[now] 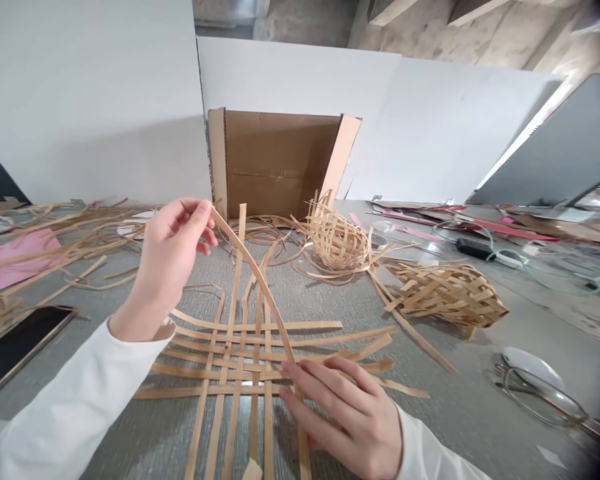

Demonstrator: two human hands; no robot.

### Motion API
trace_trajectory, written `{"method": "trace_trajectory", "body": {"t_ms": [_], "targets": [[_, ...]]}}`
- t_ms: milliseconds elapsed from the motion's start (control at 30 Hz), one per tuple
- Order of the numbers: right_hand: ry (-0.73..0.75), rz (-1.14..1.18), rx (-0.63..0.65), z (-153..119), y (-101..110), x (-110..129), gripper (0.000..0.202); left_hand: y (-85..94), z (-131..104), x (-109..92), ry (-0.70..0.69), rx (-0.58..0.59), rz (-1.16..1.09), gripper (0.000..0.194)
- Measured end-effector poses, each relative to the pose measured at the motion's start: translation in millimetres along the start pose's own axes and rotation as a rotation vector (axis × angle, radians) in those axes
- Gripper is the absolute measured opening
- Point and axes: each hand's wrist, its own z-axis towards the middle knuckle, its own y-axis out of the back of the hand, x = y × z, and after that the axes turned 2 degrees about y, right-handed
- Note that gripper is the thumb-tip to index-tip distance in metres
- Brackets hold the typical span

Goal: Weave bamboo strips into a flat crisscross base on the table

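Note:
A flat lattice of crossed bamboo strips (234, 381) lies on the grey table in front of me. One long bamboo strip (266, 288) rises from its right side in a curve. Above the lattice, my left hand (177, 243) pinches this strip's upper end between thumb and fingers. Lower down, my right hand (347, 417) is closed on the same strip at the lattice's right edge, its fingers pressed together and the thumb hidden. Several crosswise strip ends stick out past the right hand.
Two woven baskets, a pale one (337, 239) and a browner one (450, 293), lie behind to the right. Glasses (543, 400) and a white mouse (533, 367) are at right, a phone (23, 347) at left. A cardboard box (283, 150) stands at the back among loose strips.

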Motion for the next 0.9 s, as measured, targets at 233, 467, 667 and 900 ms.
{"method": "trace_trajectory", "body": {"t_ms": [233,467,667,900], "targets": [[0.011,-0.027,0.032,3,2,2,0.025,8.5,5,-5,-0.07,0.023,0.06,0.018],[0.107,0.001,0.035,-3,-6,2,0.02,10.5,6,-12,-0.047,0.016,0.035,0.023],[0.011,0.026,-0.009,-1,-3,2,0.022,3.3,2,-8,-0.007,0.108,0.067,0.022],[-0.124,0.116,-0.064,-1,4,-1,0.026,-8.6,-9,1,-0.023,0.299,0.066,0.017]]}}
